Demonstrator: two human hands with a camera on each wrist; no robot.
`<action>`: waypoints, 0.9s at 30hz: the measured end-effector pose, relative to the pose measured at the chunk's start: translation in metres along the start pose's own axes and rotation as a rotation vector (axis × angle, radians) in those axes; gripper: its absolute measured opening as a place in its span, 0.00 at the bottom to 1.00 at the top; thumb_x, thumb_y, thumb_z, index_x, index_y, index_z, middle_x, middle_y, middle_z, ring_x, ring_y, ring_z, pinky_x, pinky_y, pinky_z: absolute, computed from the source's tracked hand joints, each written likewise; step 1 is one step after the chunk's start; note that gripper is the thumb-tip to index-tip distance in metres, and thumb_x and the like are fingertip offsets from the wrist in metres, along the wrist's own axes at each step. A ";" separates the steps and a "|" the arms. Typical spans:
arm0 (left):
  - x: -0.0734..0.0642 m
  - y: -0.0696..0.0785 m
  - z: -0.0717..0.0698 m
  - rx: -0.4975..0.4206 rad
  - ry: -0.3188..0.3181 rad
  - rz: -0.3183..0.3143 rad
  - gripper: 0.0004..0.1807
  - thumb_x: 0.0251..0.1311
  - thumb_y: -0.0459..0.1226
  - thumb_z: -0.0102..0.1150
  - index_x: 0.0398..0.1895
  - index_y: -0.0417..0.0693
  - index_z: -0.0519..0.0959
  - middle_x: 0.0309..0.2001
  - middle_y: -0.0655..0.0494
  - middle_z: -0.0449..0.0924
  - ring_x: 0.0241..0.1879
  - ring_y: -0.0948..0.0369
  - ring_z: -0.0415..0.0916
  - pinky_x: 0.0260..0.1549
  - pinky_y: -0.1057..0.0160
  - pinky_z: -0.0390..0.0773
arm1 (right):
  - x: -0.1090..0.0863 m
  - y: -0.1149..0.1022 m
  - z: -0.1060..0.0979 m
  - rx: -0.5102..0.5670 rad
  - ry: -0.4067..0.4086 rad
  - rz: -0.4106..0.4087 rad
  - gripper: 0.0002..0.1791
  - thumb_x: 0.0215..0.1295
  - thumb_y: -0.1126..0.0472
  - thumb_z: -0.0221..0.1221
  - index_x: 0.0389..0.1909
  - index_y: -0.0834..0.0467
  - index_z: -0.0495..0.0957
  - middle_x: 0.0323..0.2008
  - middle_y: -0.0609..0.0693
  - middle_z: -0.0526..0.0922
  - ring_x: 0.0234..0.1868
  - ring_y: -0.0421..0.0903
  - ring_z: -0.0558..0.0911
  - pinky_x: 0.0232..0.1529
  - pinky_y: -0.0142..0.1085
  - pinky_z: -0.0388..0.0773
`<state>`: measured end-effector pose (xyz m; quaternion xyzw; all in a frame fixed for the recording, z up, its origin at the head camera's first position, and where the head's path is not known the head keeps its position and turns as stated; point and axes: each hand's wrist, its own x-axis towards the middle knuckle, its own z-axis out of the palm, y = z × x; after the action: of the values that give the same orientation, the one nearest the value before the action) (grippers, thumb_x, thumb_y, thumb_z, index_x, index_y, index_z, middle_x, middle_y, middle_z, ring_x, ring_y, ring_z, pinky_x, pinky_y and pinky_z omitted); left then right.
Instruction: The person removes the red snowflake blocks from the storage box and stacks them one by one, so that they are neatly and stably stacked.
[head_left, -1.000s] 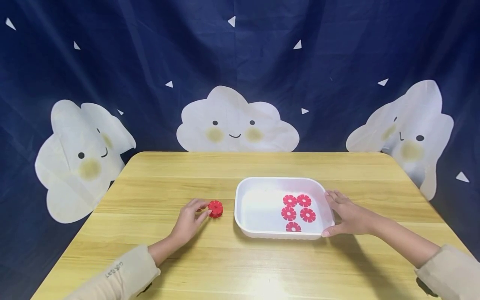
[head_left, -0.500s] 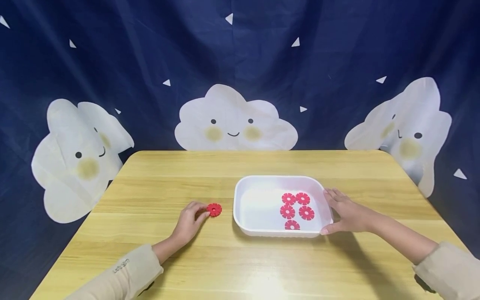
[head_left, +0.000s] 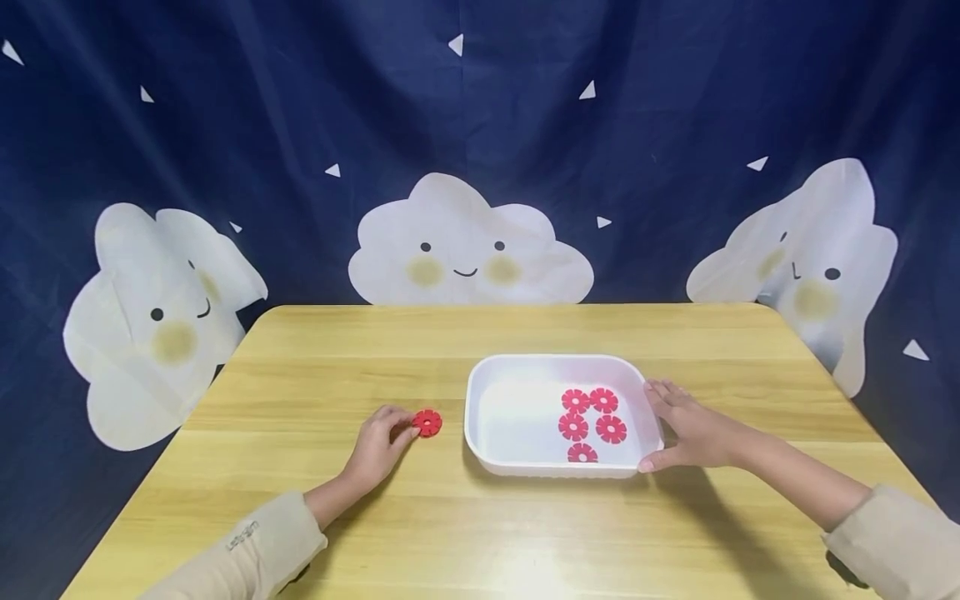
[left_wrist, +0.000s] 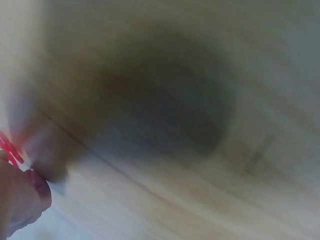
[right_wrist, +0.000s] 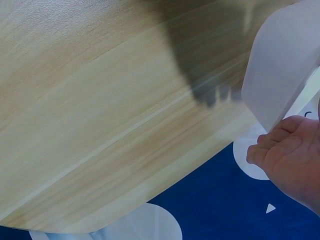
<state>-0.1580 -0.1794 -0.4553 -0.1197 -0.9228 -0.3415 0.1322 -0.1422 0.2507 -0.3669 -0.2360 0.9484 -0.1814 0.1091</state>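
My left hand pinches the left edge of a round red notched snowflake disc between thumb and fingers, at the table left of the tray. In the left wrist view the red disc shows only partly, past my fingertips; whether more than one disc is stacked there I cannot tell. A white rectangular tray holds several similar discs lying flat in its right half. At the tray's right end my right hand rests spread out, its thumb at the near corner and its fingers at the far corner.
The tray stands on a pale wooden table with rounded far corners. Behind it hangs a dark blue curtain printed with white smiling clouds. Bare wood lies between the left hand's disc and the tray.
The red disc at my left hand has tilted and sits slightly closer into the pinch. The right hand and tray keep their places; the head view shifts a little.
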 end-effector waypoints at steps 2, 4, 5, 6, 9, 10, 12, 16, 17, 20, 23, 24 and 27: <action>0.002 0.001 0.000 -0.007 -0.007 -0.007 0.08 0.50 0.29 0.64 0.35 0.35 0.81 0.35 0.49 0.79 0.35 0.57 0.77 0.35 0.61 0.81 | 0.000 0.000 -0.001 -0.002 0.000 0.002 0.64 0.39 0.36 0.68 0.63 0.79 0.52 0.65 0.76 0.54 0.64 0.76 0.52 0.60 0.66 0.56; 0.003 0.002 0.000 -0.012 -0.009 -0.015 0.08 0.50 0.28 0.64 0.35 0.35 0.81 0.35 0.48 0.78 0.35 0.57 0.77 0.34 0.62 0.81 | 0.001 0.000 -0.002 0.004 -0.002 0.005 0.64 0.39 0.36 0.67 0.63 0.79 0.52 0.65 0.76 0.54 0.64 0.76 0.51 0.60 0.66 0.56; 0.003 0.002 0.000 -0.013 -0.011 -0.017 0.08 0.50 0.28 0.64 0.35 0.35 0.81 0.35 0.48 0.79 0.35 0.57 0.77 0.34 0.63 0.81 | 0.001 0.000 -0.002 0.007 -0.003 0.006 0.64 0.39 0.36 0.67 0.63 0.79 0.52 0.65 0.76 0.54 0.64 0.76 0.51 0.60 0.66 0.55; 0.003 0.003 0.000 -0.014 -0.012 -0.020 0.08 0.50 0.28 0.65 0.35 0.35 0.81 0.35 0.48 0.79 0.34 0.57 0.77 0.34 0.63 0.81 | 0.000 0.000 -0.002 0.008 -0.002 0.006 0.64 0.39 0.36 0.67 0.63 0.79 0.52 0.65 0.76 0.54 0.64 0.76 0.51 0.60 0.66 0.55; 0.002 0.003 0.000 -0.018 -0.014 -0.015 0.08 0.50 0.29 0.65 0.34 0.35 0.81 0.35 0.49 0.79 0.34 0.58 0.77 0.34 0.63 0.81 | 0.000 0.000 -0.002 0.014 0.003 0.005 0.64 0.39 0.36 0.68 0.63 0.79 0.52 0.65 0.76 0.54 0.64 0.76 0.51 0.60 0.67 0.55; 0.002 0.002 -0.001 -0.019 -0.013 -0.014 0.08 0.50 0.29 0.65 0.34 0.35 0.81 0.35 0.49 0.79 0.34 0.58 0.77 0.34 0.63 0.81 | 0.000 0.000 -0.001 0.013 0.006 0.001 0.64 0.39 0.36 0.68 0.63 0.79 0.52 0.65 0.76 0.54 0.64 0.76 0.51 0.60 0.67 0.56; 0.001 0.002 -0.001 -0.020 -0.011 -0.015 0.07 0.50 0.29 0.65 0.34 0.36 0.82 0.34 0.49 0.79 0.35 0.58 0.77 0.34 0.63 0.81 | 0.000 0.000 0.000 0.016 0.009 -0.005 0.64 0.39 0.37 0.68 0.63 0.80 0.52 0.65 0.77 0.54 0.64 0.77 0.51 0.60 0.67 0.56; 0.000 -0.001 -0.001 -0.007 0.001 -0.006 0.08 0.50 0.30 0.65 0.34 0.36 0.82 0.34 0.50 0.79 0.35 0.58 0.77 0.35 0.62 0.81 | -0.001 0.001 0.002 0.018 0.012 -0.011 0.64 0.39 0.36 0.68 0.63 0.80 0.52 0.64 0.77 0.54 0.64 0.77 0.51 0.59 0.67 0.56; 0.000 -0.001 -0.001 -0.004 0.002 0.001 0.08 0.50 0.30 0.65 0.34 0.36 0.82 0.34 0.49 0.79 0.35 0.58 0.77 0.35 0.62 0.81 | -0.001 0.001 0.002 0.019 0.013 -0.011 0.64 0.39 0.36 0.68 0.63 0.80 0.52 0.64 0.77 0.54 0.64 0.77 0.51 0.59 0.67 0.56; 0.000 -0.002 -0.001 0.002 0.004 0.016 0.09 0.49 0.30 0.66 0.35 0.35 0.81 0.35 0.48 0.79 0.35 0.57 0.78 0.35 0.61 0.81 | -0.001 0.001 0.002 0.017 0.018 -0.013 0.64 0.39 0.37 0.68 0.63 0.80 0.52 0.64 0.77 0.54 0.64 0.76 0.52 0.59 0.67 0.56; 0.000 -0.002 -0.001 -0.003 -0.007 0.007 0.11 0.48 0.30 0.66 0.36 0.34 0.81 0.35 0.48 0.79 0.36 0.56 0.78 0.36 0.60 0.81 | -0.001 0.001 0.002 0.019 0.019 -0.019 0.64 0.39 0.37 0.68 0.63 0.80 0.52 0.64 0.77 0.54 0.63 0.76 0.52 0.59 0.67 0.56; -0.001 -0.002 -0.001 -0.004 -0.011 0.002 0.11 0.48 0.29 0.66 0.36 0.33 0.81 0.36 0.47 0.79 0.37 0.56 0.78 0.37 0.60 0.81 | -0.001 0.001 0.002 0.020 0.018 -0.020 0.64 0.39 0.37 0.68 0.63 0.80 0.52 0.64 0.77 0.54 0.64 0.76 0.52 0.59 0.67 0.56; 0.000 -0.002 -0.001 -0.002 -0.020 -0.006 0.12 0.47 0.29 0.67 0.36 0.33 0.81 0.36 0.47 0.79 0.37 0.56 0.78 0.37 0.60 0.81 | -0.001 0.001 0.001 0.022 0.014 -0.021 0.63 0.39 0.38 0.69 0.63 0.80 0.52 0.64 0.77 0.54 0.64 0.77 0.52 0.60 0.67 0.55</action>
<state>-0.1581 -0.1821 -0.4559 -0.1205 -0.9241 -0.3417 0.1219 -0.1416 0.2521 -0.3685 -0.2434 0.9446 -0.1946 0.1031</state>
